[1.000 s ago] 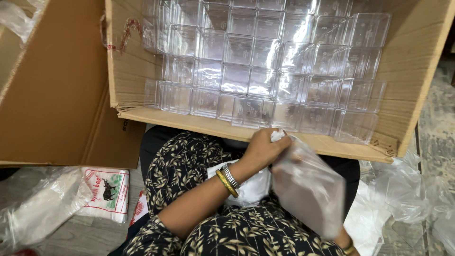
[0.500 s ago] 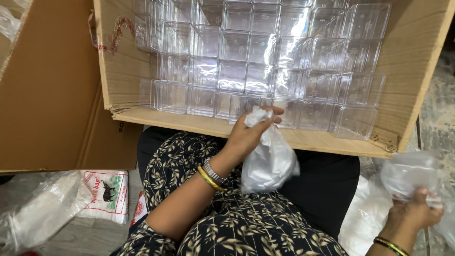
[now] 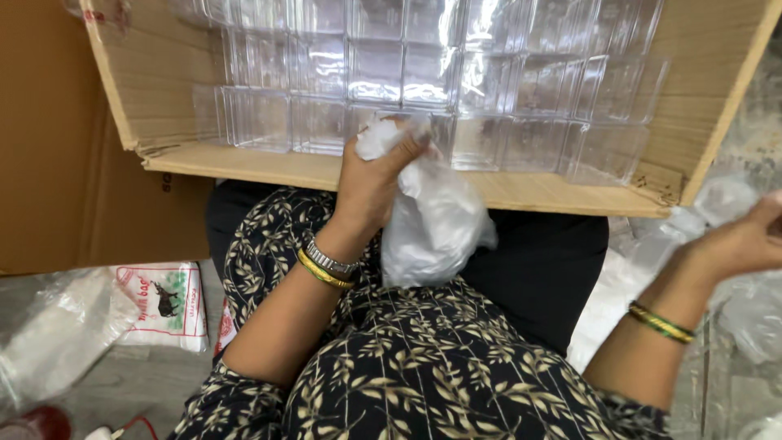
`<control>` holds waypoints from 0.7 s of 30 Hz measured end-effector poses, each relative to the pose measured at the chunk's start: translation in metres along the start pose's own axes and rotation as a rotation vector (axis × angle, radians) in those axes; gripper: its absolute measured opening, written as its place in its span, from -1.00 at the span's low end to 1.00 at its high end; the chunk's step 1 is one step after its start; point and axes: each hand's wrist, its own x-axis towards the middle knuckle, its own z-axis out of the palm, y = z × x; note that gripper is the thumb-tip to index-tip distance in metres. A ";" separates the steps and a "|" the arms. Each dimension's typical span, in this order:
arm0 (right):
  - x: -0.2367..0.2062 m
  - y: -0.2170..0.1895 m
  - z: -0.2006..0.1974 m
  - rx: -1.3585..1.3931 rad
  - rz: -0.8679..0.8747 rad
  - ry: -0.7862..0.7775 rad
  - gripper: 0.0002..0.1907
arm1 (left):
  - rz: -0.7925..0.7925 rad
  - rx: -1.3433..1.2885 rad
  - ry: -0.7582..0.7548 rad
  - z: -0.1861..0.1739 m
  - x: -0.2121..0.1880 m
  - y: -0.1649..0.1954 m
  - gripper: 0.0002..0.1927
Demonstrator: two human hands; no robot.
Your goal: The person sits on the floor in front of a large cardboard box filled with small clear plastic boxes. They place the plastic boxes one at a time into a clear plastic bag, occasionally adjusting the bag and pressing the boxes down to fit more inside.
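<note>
My left hand [image 3: 371,175] grips the bunched neck of a translucent white plastic bag [image 3: 436,228], which hangs over my lap against the front wall of a large cardboard box [image 3: 521,191]. The box lies open toward me and holds several stacked clear plastic containers [image 3: 407,73]. My right hand [image 3: 745,240] is out at the right edge of the view, beside crumpled clear plastic [image 3: 725,200]. Its fingertips run out of frame, so I cannot see whether it holds anything.
A cardboard flap [image 3: 65,163] stands at the left. On the floor below it lie a white printed bag [image 3: 163,301] and clear plastic sheeting [image 3: 49,334]. More crumpled clear plastic [image 3: 757,318] is piled at the right.
My left hand has lifted the white bag from my lap up to the box's front edge. My right hand let go of that bag and swung out right toward the clear plastic.
</note>
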 end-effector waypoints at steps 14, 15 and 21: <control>-0.146 -0.281 0.136 0.668 0.845 -1.235 -0.84 | 0.012 0.088 0.035 -0.031 -0.021 0.010 -0.77; -0.148 -0.279 0.135 0.683 0.904 -1.276 -0.85 | 0.022 0.126 0.042 -0.035 -0.023 0.010 -0.79; -0.148 -0.272 0.141 0.899 0.932 -1.103 -0.83 | -0.121 0.341 -0.076 -0.040 -0.025 0.001 -0.88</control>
